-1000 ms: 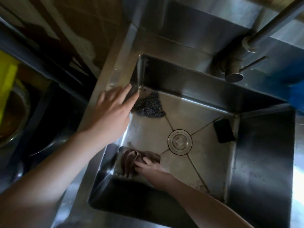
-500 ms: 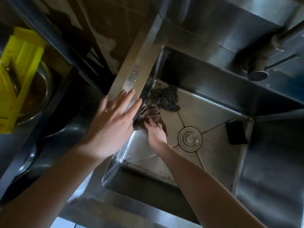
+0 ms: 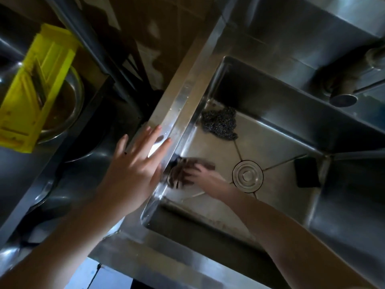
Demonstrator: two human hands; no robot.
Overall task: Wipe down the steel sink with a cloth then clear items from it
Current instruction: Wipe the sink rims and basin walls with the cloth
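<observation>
The steel sink (image 3: pixel 183 101) fills the right of the head view, with a round drain (image 3: pixel 248 176) in its floor. My right hand (image 3: pixel 201 177) is down in the basin and presses a brownish cloth (image 3: pixel 179 174) against the floor by the left wall; the cloth and fingers are blurred. My left hand (image 3: pixel 135 170) rests flat with straight fingers on the sink's left rim. A dark steel scouring pad (image 3: pixel 220 124) lies in the far left corner of the basin. A black rectangular sponge (image 3: pixel 307 172) lies at the right side of the floor.
The tap spout (image 3: pixel 343 100) hangs over the back right of the basin. To the left, beyond the rim, a yellow plastic grater (image 3: pixel 33 90) rests over a metal bowl (image 3: pixel 68 109) in a dark second basin.
My right hand has slid the cloth back toward me along the left wall, away from the scouring pad. The left hand stays on the rim.
</observation>
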